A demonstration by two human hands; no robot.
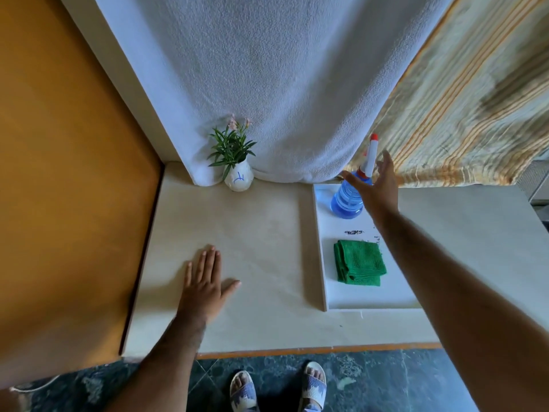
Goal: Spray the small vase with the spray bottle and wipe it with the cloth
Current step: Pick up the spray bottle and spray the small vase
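Two sandalled feet (pixel 277 388) of mine show nearest, on the dark floor below the table (pixel 267 233) edge. My left hand (pixel 205 282) lies flat on the tabletop, fingers spread, gripping nothing. Farther along on my right, the folded green cloth (pixel 359 262) rests on a white tray (pixel 341 301). Beyond it, on the same tray, stands the blue spray bottle (pixel 347 200), and my right hand (pixel 375 187) is spread wide around its neck, thumb on one side and fingers on the other, not closed on it. Farthest, the small vase (pixel 239 179) with green leaves stands at the table's back edge against the white towel (pixel 282 84), well apart from both hands.
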